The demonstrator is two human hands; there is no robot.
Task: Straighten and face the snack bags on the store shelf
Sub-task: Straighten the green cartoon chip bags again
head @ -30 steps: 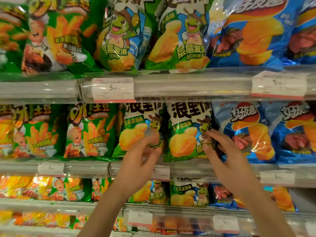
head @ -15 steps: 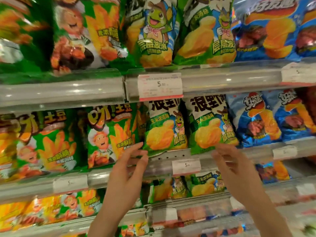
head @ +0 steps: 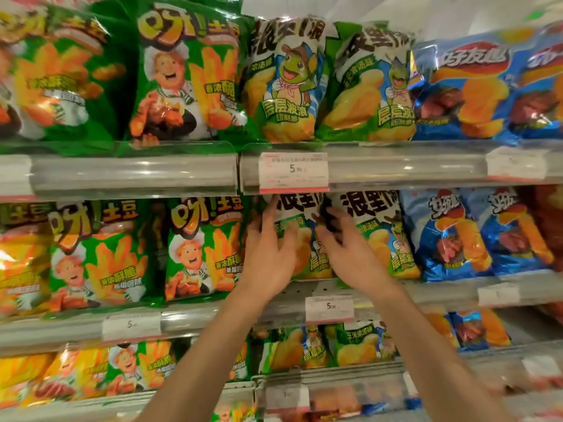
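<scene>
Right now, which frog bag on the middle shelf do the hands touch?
The left frog bag, directly under the 5.90 price tag; left hand and right hand flank it.

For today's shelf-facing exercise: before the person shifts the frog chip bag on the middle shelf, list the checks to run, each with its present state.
1. Left hand on the frog chip bag: ok, fingers lie along its left edge.
2. Right hand on the same bag: ok, at its right edge.
3. Firm grip: cannot tell, fingertips blurred.
4. Bag front faces out: ok.
5. Neighbouring frog bag upright: ok.
6. Price tag unobstructed: ok.
</scene>
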